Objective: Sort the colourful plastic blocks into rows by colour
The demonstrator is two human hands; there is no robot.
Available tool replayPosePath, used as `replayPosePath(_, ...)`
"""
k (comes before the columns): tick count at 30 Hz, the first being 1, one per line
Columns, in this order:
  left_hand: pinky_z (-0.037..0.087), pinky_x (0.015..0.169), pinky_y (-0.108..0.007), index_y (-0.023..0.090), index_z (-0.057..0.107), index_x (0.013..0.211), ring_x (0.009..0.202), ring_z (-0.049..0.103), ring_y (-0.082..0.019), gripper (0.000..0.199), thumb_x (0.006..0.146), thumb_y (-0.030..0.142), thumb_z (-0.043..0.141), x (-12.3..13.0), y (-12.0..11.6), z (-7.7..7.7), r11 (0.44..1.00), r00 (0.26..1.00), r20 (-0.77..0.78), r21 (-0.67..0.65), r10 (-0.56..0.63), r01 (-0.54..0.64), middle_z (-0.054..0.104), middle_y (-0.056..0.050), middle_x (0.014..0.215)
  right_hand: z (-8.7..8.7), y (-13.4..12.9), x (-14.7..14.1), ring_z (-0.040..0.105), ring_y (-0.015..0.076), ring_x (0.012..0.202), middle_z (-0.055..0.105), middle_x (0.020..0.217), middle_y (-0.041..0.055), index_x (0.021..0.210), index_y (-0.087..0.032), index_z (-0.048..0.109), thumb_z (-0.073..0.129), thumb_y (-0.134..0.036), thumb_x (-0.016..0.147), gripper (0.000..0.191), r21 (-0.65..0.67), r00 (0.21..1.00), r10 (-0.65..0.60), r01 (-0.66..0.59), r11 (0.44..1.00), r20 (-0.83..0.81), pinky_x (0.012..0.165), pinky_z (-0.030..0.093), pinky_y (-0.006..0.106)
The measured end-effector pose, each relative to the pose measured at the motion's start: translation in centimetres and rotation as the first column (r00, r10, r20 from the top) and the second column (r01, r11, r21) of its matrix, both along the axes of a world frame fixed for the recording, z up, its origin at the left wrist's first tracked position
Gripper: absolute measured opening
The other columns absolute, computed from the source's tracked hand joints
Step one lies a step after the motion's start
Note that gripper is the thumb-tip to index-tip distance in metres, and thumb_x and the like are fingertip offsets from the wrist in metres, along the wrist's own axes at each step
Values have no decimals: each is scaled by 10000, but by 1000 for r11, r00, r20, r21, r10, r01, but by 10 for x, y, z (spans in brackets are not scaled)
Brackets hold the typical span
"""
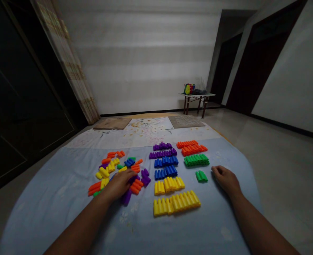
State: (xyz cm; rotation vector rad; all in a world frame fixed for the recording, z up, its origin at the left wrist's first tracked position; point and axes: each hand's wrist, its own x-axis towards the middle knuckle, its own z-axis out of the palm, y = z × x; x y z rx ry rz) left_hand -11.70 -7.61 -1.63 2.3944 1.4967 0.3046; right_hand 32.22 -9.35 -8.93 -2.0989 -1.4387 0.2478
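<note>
My left hand (122,182) rests among a loose pile of small rounded plastic pieces in several colours. Its fingers curl down by a purple piece (126,197) and some orange pieces (136,186); whatever lies under the fingertips is hidden. To the right, pieces stand joined in rows by colour: purple rows (163,154), blue rows (166,173), yellow rows (176,203), orange rows (193,149) and a green block (196,160). My right hand (226,180) lies loosely closed on the cloth, beside a short green group (201,176), with nothing visible in it.
A light blue cloth (143,230) covers the table, with a flowered cloth (148,132) beyond. Two flat mats, a brown one (112,123) and a greyish one (186,122), lie at the far end. Behind stands a small table (209,94) with bags.
</note>
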Motion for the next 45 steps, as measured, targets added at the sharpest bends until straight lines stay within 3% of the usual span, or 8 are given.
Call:
replayPosePath(3, 381, 894, -332, 283, 588, 1086, 1042, 519, -212, 460, 658, 162, 470, -2, -1, 4, 1000, 994, -110, -19, 0, -2, 567, -49, 1138, 1, 0, -1, 596, 167, 674, 672, 718, 18, 789, -246, 640, 376, -511, 785, 374, -19, 1000, -12, 12, 1000, 1, 574, 376, 241)
replayPosePath(7, 372, 878, -360, 232, 600, 1014, 1004, 524, -240, 362, 674, 333, 529, -4, -3, 8, 987, 962, -223, 4, 158, -161, 577, -73, 1067, 4, 0, -3, 600, 174, 707, 675, 749, 23, 805, -250, 638, 364, -519, 786, 384, -47, 1000, -23, 24, 999, 3, 575, 370, 243)
replayPosePath(11, 371, 838, -347, 210, 595, 880, 956, 534, -235, 285, 707, 415, 500, -5, -6, 6, 959, 932, -228, 86, 283, -270, 589, -66, 968, 3, -1, -2, 600, 177, 713, 678, 762, 23, 821, -258, 636, 361, -530, 783, 389, -55, 1000, -13, 13, 998, -7, 580, 373, 246)
replayPosePath(16, 358, 812, -338, 208, 557, 847, 907, 540, -216, 242, 677, 379, 536, -4, -10, 1, 962, 942, -199, 61, 272, -265, 607, -42, 919, -3, 2, 3, 601, 185, 727, 675, 773, 21, 828, -265, 637, 358, -544, 777, 397, -77, 1000, -11, 10, 997, -7, 586, 378, 253)
replayPosePath(26, 267, 881, -469, 216, 562, 1031, 1037, 505, -307, 480, 683, 538, 487, -5, -24, -9, 908, 890, -229, 243, 395, -341, 629, -92, 1040, -4, 2, 4, 603, 191, 706, 677, 739, 34, 826, -261, 654, 367, -554, 764, 414, -49, 1000, 0, 1, 999, 8, 574, 380, 258)
replayPosePath(32, 266, 901, -446, 222, 592, 1006, 1039, 507, -273, 428, 711, 504, 461, -12, -25, 8, 862, 881, -150, 334, 448, -382, 620, -85, 1048, -5, 3, 5, 601, 188, 698, 677, 730, 29, 831, -262, 654, 369, -563, 762, 420, -65, 1000, -1, 2, 998, 15, 570, 380, 254)
replayPosePath(38, 278, 877, -449, 220, 627, 894, 959, 536, -265, 405, 684, 530, 471, -35, -17, 28, 853, 847, -239, 360, 475, -377, 635, -84, 946, -6, 3, 5, 600, 182, 702, 678, 746, 27, 824, -255, 654, 374, -549, 767, 410, -34, 1000, 2, -2, 999, 8, 585, 386, 251)
replayPosePath(45, 307, 864, -429, 238, 650, 922, 957, 545, -255, 440, 699, 550, 436, -45, -9, 27, 831, 837, -150, 300, 526, -468, 631, -68, 958, -3, 2, 4, 597, 182, 695, 676, 735, 21, 826, -257, 654, 376, -545, 763, 406, -64, 1000, -13, 14, 998, 3, 583, 387, 252)
